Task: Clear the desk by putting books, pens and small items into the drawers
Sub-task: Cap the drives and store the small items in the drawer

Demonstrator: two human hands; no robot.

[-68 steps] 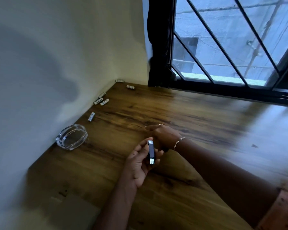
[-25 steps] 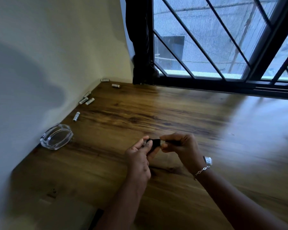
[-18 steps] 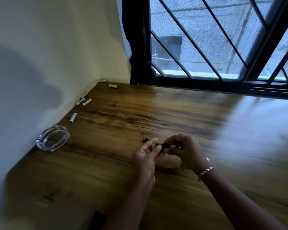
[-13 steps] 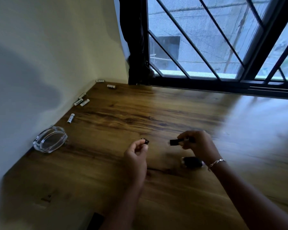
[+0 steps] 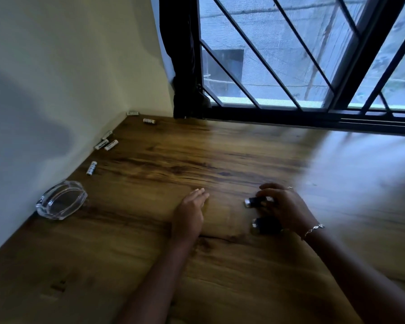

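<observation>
My right hand [image 5: 284, 206] is closed around a small black stick with a silver end [image 5: 254, 201], low over the wooden desk [image 5: 220, 160]. A second black item [image 5: 264, 226] lies on the desk just below that hand, partly under the wrist. My left hand [image 5: 192, 212] is stretched palm down over the desk, fingers straight, nothing visible in it. Anything beneath the palm is hidden. Several white batteries [image 5: 91, 168] lie scattered along the left wall, some near the corner [image 5: 149, 121].
A clear glass ashtray [image 5: 61, 199] sits at the desk's left edge against the wall. A barred window [image 5: 290, 66] and a dark curtain [image 5: 185, 66] run along the far side of the desk.
The two hands have pulled apart. My left hand has gone flat, and the small black piece it pinched is out of sight. My right hand carried the black stick rightward and down.
</observation>
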